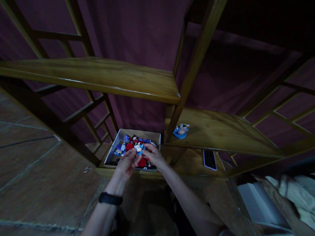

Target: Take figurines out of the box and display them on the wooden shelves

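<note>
Above a shallow cardboard box (158,139), my left hand (128,161) and my right hand (153,154) meet around a small blue-and-white figurine (139,148). The fingers of both hands are closed on it from either side. Under and around it in the box lie several more figurines, among them a purple-and-blue one (120,149) and ones with round red parts (142,163). My hands cover part of the box's contents. A similar figurine on a blue base (181,131) stands on the shelf to the right.
The box rests on the low left board of a wooden display shelf (221,131). A phone (210,159) lies on the lower board at right. An upper shelf (98,78) and a slanting post (192,68) rise near my hands. A pale box (263,206) is at lower right.
</note>
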